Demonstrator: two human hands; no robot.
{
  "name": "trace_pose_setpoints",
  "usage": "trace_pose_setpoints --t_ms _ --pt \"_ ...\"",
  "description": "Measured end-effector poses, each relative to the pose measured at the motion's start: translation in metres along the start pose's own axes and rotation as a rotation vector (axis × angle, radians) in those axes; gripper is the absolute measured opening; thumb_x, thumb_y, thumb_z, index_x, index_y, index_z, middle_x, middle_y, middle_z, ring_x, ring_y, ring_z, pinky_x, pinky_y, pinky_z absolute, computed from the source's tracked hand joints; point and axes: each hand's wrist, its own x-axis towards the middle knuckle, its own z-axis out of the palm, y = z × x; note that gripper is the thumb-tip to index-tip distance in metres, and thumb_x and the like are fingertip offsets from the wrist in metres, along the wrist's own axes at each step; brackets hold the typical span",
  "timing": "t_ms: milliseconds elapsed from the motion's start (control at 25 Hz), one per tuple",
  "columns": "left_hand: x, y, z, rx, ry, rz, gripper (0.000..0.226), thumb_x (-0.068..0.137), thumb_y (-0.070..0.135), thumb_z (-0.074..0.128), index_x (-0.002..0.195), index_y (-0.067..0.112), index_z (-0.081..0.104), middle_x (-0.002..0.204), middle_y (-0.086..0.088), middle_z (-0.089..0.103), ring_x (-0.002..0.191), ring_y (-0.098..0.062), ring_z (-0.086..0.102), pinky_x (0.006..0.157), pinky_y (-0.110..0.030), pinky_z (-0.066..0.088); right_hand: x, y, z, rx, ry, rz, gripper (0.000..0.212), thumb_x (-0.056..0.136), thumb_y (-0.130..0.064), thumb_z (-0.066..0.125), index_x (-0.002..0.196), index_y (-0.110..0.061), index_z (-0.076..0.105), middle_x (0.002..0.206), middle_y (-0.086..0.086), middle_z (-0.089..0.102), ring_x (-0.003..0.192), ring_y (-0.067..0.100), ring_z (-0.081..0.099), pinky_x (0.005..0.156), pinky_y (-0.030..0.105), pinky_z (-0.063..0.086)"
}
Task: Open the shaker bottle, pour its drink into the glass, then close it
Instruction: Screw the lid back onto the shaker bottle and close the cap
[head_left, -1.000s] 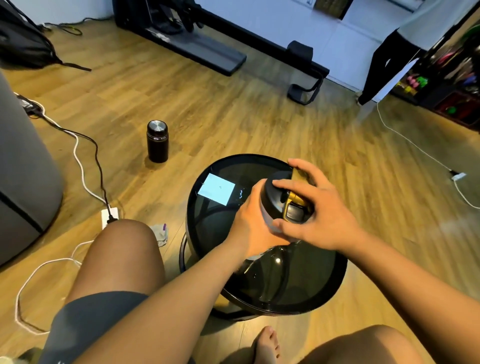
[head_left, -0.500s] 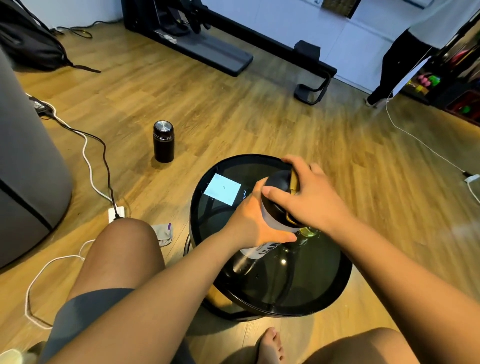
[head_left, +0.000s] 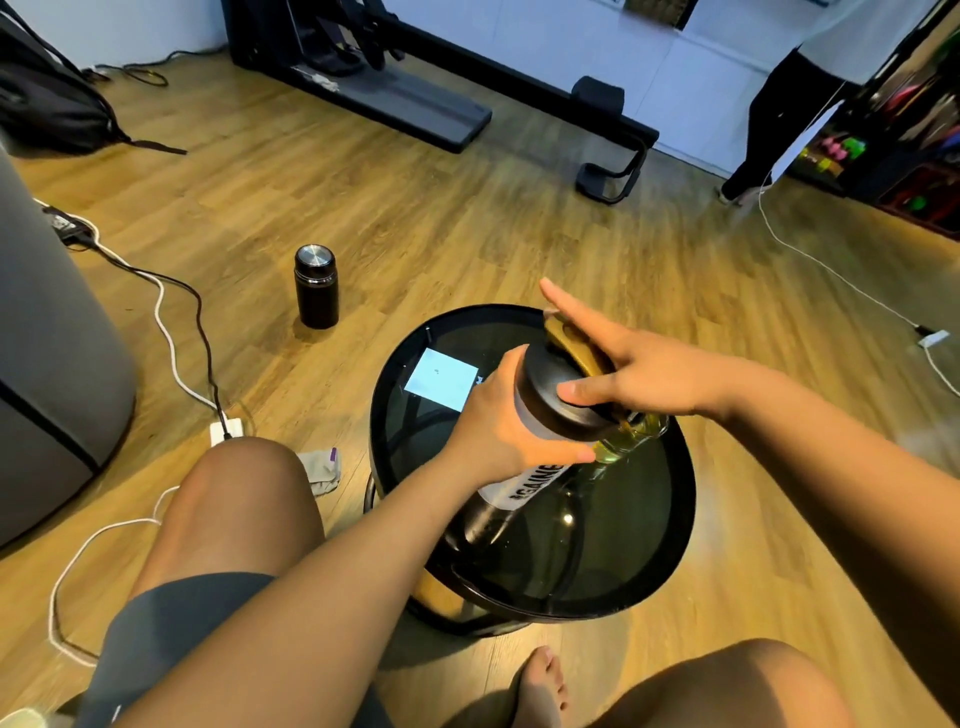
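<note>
The shaker bottle (head_left: 522, 486), with a grey body, a white label and a black lid (head_left: 545, 382), leans on the round black glass table (head_left: 678, 540). My left hand (head_left: 493, 423) is wrapped around the bottle just below the lid. My right hand (head_left: 641, 374) sits on the lid: the thumb presses its rim, the index finger points outward, and the gold flip cap (head_left: 571, 345) stands raised under the fingers. A clear glass (head_left: 631, 435) showing a yellowish tint stands right behind the lid, mostly hidden by bottle and hand.
A light blue paper square (head_left: 440, 385) lies on the table's far left. A black flask (head_left: 316, 286) stands on the wooden floor, with cables and a white plug (head_left: 227, 430) to the left. My knees flank the table. Another person (head_left: 779, 109) stands far right.
The gold flip cap has swung up from the lid and my right index finger has straightened. The bottle's top has tipped further over towards the glass, which now shows beside the lid.
</note>
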Motion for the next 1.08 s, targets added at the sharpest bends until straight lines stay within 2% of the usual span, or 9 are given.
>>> trace_pose_setpoints --t_ms 80,120,240,320,400,560,760,960,1080 --pt "0.004 0.0 -0.008 -0.005 -0.069 0.008 0.114 0.046 0.061 0.092 0.144 0.029 0.043 0.133 0.013 0.065 0.122 -0.008 0.063 0.102 -0.038 0.055 0.001 -0.002 -0.005 0.133 0.061 -0.012 0.105 0.086 0.0 0.067 0.151 -0.061 0.01 0.152 -0.007 0.049 0.131 0.025 0.055 0.101 0.046 0.052" --pt "0.006 0.0 -0.011 -0.017 -0.099 0.006 0.112 0.047 0.058 0.093 0.144 0.028 0.044 0.132 0.012 0.065 0.121 -0.009 0.064 0.101 -0.039 0.056 0.002 -0.003 -0.003 0.152 0.114 -0.02 0.101 0.084 0.0 0.067 0.152 -0.056 0.017 0.146 -0.012 0.053 0.126 0.02 0.059 0.092 0.041 0.056" --pt "0.013 0.001 -0.017 -0.036 -0.172 0.014 0.105 0.05 0.049 0.094 0.141 0.023 0.047 0.127 0.008 0.068 0.117 -0.01 0.066 0.101 -0.043 0.057 0.004 -0.004 0.011 -0.124 0.235 -0.023 0.083 0.082 -0.05 0.074 0.151 -0.041 0.031 0.139 -0.007 0.057 0.121 0.019 0.059 0.092 0.033 0.049" --pt "0.011 0.003 -0.014 -0.05 -0.153 0.024 0.109 0.049 0.05 0.092 0.142 0.021 0.045 0.131 0.007 0.066 0.12 -0.009 0.064 0.104 -0.04 0.055 0.005 -0.005 0.019 -0.323 0.234 -0.037 0.1 0.068 -0.076 0.067 0.151 -0.034 0.031 0.141 -0.001 0.057 0.122 0.023 0.058 0.099 0.041 0.048" --pt "0.002 0.006 0.0 -0.075 -0.04 0.032 0.12 0.046 0.054 0.091 0.148 0.022 0.038 0.14 0.008 0.058 0.128 -0.008 0.058 0.108 -0.029 0.049 0.006 -0.005 0.022 -0.42 0.248 -0.048 0.111 0.06 -0.085 0.064 0.151 -0.032 0.029 0.142 0.0 0.057 0.124 0.024 0.057 0.096 0.037 0.046" --pt "-0.01 0.007 0.025 -0.174 0.159 -0.006 0.128 0.042 0.054 0.096 0.151 0.026 0.034 0.143 0.004 0.058 0.133 -0.016 0.057 0.112 -0.044 0.048 0.012 -0.001 0.023 -0.452 0.313 -0.074 0.101 0.059 -0.076 0.074 0.143 -0.034 0.036 0.13 -0.002 0.061 0.114 0.024 0.059 0.083 0.032 0.039" --pt "-0.002 0.006 0.01 -0.083 0.098 0.014 0.112 0.045 0.058 0.094 0.141 0.027 0.046 0.131 0.011 0.064 0.122 -0.008 0.063 0.101 -0.039 0.055 0.005 -0.009 0.016 -0.324 0.297 -0.146 0.086 0.057 -0.049 0.085 0.134 -0.033 0.051 0.121 -0.006 0.063 0.106 0.017 0.06 0.09 0.034 0.048" --pt "0.007 0.001 -0.007 -0.089 -0.046 0.02 0.109 0.049 0.057 0.092 0.142 0.031 0.043 0.134 0.014 0.062 0.123 -0.002 0.062 0.098 -0.027 0.053 0.001 -0.012 -0.019 -0.331 0.363 -0.195 0.083 0.05 -0.067 0.073 0.125 -0.041 0.05 0.096 -0.022 0.06 0.08 0.002 0.058 0.07 0.022 0.043" --pt "0.014 0.001 -0.014 -0.125 -0.117 0.029 0.113 0.048 0.049 0.095 0.145 0.022 0.044 0.136 0.006 0.064 0.127 -0.011 0.063 0.106 -0.04 0.053 0.006 -0.002 -0.008 -0.381 0.217 -0.19 0.091 0.057 -0.067 0.08 0.135 -0.033 0.048 0.117 -0.008 0.062 0.101 0.013 0.059 0.086 0.03 0.048"
